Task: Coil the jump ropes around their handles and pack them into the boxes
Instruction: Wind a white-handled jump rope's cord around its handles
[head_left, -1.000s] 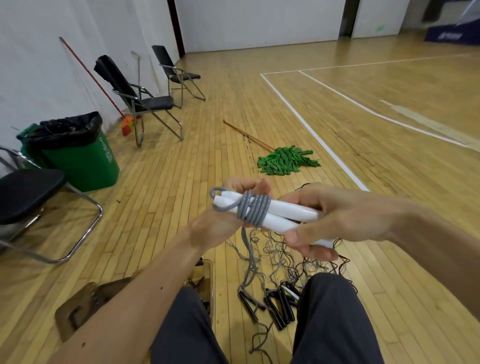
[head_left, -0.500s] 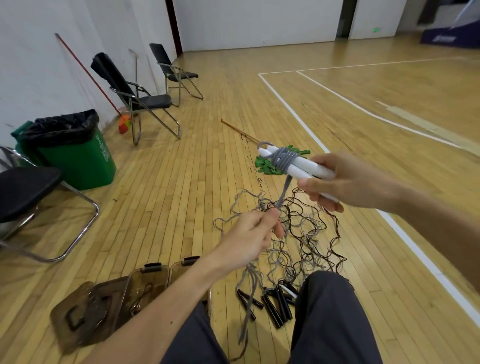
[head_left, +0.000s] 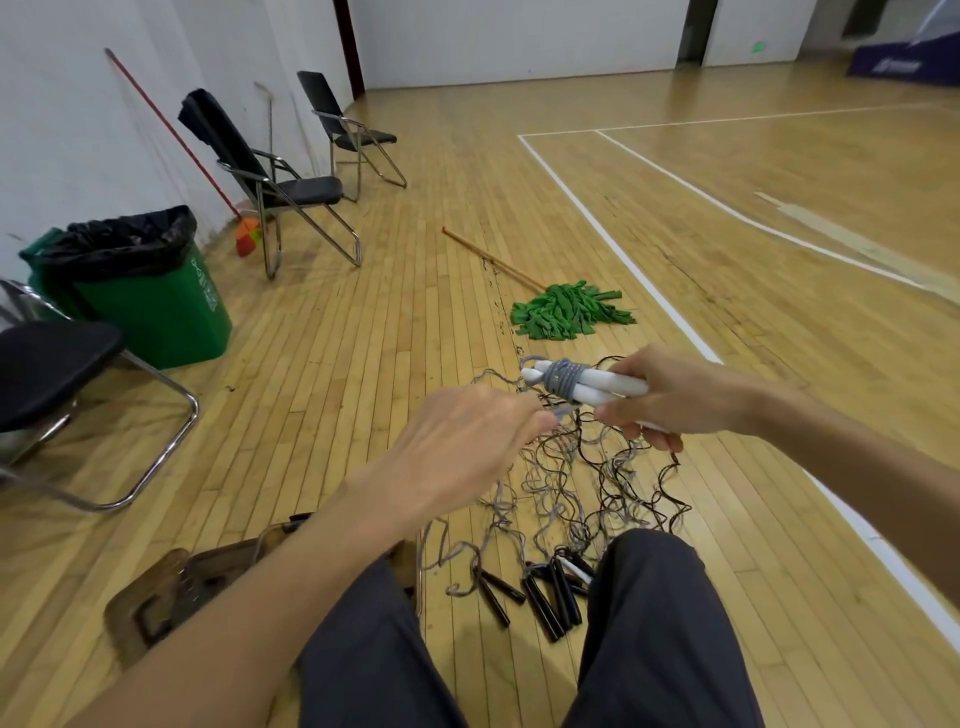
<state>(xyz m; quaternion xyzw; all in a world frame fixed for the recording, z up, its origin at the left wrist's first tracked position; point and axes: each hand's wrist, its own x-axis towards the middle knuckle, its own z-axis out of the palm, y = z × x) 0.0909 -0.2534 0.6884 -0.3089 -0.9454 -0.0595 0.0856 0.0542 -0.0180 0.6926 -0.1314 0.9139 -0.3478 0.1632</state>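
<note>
Count: two white handles held side by side as one bundle, with one grey rope wound round them in several turns near their far end. One tangle of grey and dark cords lies on the floor under the hands. At least four black handles lie at its near edge between the knees; the exact number cannot be told. Brown boxes sit on the floor at lower left, partly hidden by the forearm, so their number is unclear. Three chairs, one green bin, one green mop and one broom leaning on the wall are also present. The right hand is raised above the tangle and grasps the bundle at its near end, fingers curled under, thumb on top. The left hand, back upward and forearm reaching forward, meets the rope just below the coil, fingertips closed on the grey strand. The bundle is in the air, well apart from the boxes.
</note>
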